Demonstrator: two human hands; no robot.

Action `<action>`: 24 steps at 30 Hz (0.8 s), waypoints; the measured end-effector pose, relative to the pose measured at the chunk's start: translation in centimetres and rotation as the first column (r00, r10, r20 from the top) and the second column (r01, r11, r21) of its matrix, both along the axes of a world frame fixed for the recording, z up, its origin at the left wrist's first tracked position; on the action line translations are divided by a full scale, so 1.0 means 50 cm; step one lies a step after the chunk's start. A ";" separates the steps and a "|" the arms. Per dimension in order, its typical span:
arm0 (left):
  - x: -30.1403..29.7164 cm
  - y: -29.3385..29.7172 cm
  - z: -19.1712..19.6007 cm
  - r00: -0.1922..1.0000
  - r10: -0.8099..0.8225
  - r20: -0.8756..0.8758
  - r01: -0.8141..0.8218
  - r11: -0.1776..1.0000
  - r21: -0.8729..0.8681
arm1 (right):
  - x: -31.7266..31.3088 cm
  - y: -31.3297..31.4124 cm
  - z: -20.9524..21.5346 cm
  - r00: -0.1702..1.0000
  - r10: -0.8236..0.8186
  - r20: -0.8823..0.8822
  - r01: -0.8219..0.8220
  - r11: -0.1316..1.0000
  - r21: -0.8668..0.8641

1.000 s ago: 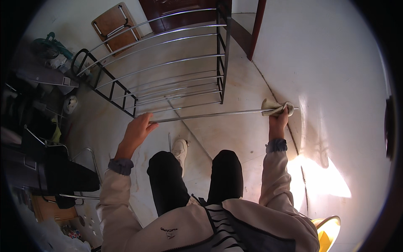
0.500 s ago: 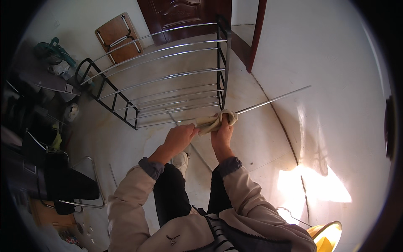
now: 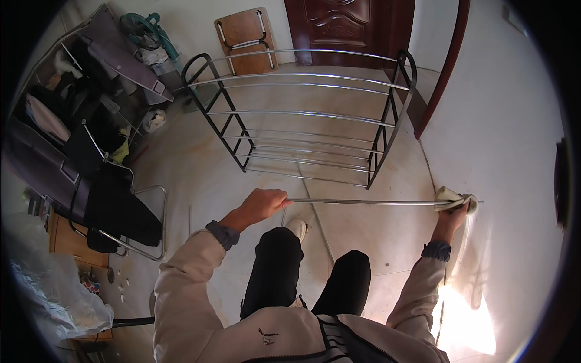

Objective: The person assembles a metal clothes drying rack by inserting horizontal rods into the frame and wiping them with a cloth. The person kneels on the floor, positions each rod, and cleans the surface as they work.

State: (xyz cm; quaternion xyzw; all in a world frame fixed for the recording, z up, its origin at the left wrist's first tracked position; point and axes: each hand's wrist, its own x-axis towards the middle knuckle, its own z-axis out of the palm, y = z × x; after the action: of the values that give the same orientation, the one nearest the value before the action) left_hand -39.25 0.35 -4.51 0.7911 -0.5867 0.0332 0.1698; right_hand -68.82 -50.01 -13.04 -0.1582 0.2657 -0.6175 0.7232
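My left hand [image 3: 263,204] grips the left end of a long silver metal rod [image 3: 363,202], held level in front of me. At the rod's right end my right hand [image 3: 455,210] is closed around a pale cloth [image 3: 451,196] that is wrapped over the rod. Beyond the rod stands a black-framed rack [image 3: 387,121] with several silver rails. My legs in black trousers and a white shoe [image 3: 297,228] are below the rod.
A dark red door [image 3: 351,27] and a folded wooden chair [image 3: 245,36] stand behind the rack. Clutter, dark bags and a metal-framed stand [image 3: 130,233] fill the left side. A white wall [image 3: 508,133] runs along the right. Tiled floor lies between.
My right hand has slid the cloth from near my left hand out to the rod's right end. The rod has turned from slanted to level.
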 end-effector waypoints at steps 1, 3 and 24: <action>0.004 0.004 -0.002 1.000 -0.001 0.005 0.001 1.000 0.002 | -0.007 0.000 0.006 0.999 -0.033 -0.005 0.033 0.999 -0.001; 0.011 0.010 -0.005 1.000 -0.005 0.016 0.004 1.000 0.009 | -0.014 0.001 0.015 1.000 -0.024 -0.016 0.025 0.999 0.037; -0.077 -0.264 0.147 0.723 -0.241 -0.648 -0.072 0.906 -0.417 | 0.195 0.360 0.079 0.565 0.070 -0.822 -0.812 0.223 -0.539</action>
State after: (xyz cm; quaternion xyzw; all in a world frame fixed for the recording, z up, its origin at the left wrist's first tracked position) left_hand -43.12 -12.85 2.86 0.6639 -0.4976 -0.1460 0.5389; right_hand -59.07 -32.00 -9.11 -0.7967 0.0536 -0.2945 0.5251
